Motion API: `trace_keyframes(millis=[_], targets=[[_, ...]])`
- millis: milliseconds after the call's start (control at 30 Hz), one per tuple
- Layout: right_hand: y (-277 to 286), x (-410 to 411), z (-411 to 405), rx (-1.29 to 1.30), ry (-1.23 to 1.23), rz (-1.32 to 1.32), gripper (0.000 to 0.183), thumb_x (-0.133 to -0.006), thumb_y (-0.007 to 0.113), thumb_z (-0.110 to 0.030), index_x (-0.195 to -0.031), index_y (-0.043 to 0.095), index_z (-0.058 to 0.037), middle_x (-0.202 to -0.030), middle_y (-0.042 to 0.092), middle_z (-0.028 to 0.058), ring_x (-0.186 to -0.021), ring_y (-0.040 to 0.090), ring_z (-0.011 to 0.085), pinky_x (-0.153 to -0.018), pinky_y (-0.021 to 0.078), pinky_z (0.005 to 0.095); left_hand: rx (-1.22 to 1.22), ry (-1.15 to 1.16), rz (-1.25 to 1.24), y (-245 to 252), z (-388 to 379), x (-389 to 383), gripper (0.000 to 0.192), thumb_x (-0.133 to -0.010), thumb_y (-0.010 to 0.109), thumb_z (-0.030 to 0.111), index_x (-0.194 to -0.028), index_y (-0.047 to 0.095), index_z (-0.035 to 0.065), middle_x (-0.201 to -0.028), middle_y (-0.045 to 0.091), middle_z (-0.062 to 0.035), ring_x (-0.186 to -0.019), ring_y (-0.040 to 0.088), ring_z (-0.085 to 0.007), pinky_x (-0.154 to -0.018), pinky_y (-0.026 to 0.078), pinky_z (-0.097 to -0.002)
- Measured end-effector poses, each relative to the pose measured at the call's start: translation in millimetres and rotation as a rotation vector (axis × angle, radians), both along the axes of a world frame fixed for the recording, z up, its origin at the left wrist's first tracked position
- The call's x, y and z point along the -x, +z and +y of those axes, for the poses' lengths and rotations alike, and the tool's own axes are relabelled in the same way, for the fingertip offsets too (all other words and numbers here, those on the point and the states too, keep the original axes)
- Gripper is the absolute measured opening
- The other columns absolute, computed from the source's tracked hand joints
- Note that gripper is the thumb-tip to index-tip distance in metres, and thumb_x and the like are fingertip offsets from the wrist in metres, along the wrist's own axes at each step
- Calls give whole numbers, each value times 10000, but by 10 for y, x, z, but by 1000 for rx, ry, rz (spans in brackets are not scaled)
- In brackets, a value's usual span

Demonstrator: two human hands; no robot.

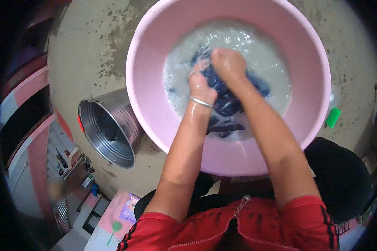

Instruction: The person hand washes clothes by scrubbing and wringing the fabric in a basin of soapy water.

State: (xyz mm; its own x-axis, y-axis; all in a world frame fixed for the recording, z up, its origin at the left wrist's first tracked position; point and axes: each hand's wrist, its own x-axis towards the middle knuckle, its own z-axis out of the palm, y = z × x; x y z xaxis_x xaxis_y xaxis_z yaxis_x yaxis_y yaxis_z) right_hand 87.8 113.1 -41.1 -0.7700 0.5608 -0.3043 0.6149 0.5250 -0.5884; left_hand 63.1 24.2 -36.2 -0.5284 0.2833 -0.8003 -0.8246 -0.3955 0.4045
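My left hand (pixel 201 84), with a silvery bangle at its wrist, is over soapy water against a bunched dark blue cloth (pixel 226 103). Its fingers are blurred and half covered by splashing water, so its grip is unclear. My right hand (pixel 231 64) is closed in a fist on the upper part of this cloth, close beside the left fingers. The cloth lies partly under the cloudy water (pixel 264 47), and its lower folds break the surface. All of this is inside a large pink plastic tub (pixel 308 62).
A metal bucket (pixel 130 116) lies on its side against the tub's left. Right of the tub lies a green block (pixel 333 118), possibly soap. Wet patches mark the floor (pixel 81 72). At lower left, a ledge (pixel 105 216) carries a purple packet (pixel 128 208) and a green plastic item (pixel 117 226).
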Motion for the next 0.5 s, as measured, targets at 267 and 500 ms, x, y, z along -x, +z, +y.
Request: trace_keyframes(millis=[267, 500], targets=[[283, -96, -367, 52, 135, 311, 292, -873, 479, -312, -759, 632, -91, -782, 641, 182, -779, 628, 380, -690, 488, 499, -390, -160, -54, -192, -303, 232, 137, -817, 569, 212, -802, 601, 79, -822, 629, -46, -770, 598, -193, -758, 495, -336], [-103, -116, 672, -224, -63, 491, 407, -888, 517, -368, -1106, 572, -29, -1030, 605, 212, -994, 562, 382, -872, 435, 469, 325, -381, 681, 426, -73, 690, 367, -816, 655, 242, -1120, 515, 92, -1168, 505, -147, -1079, 512, -238, -907, 426, -332]])
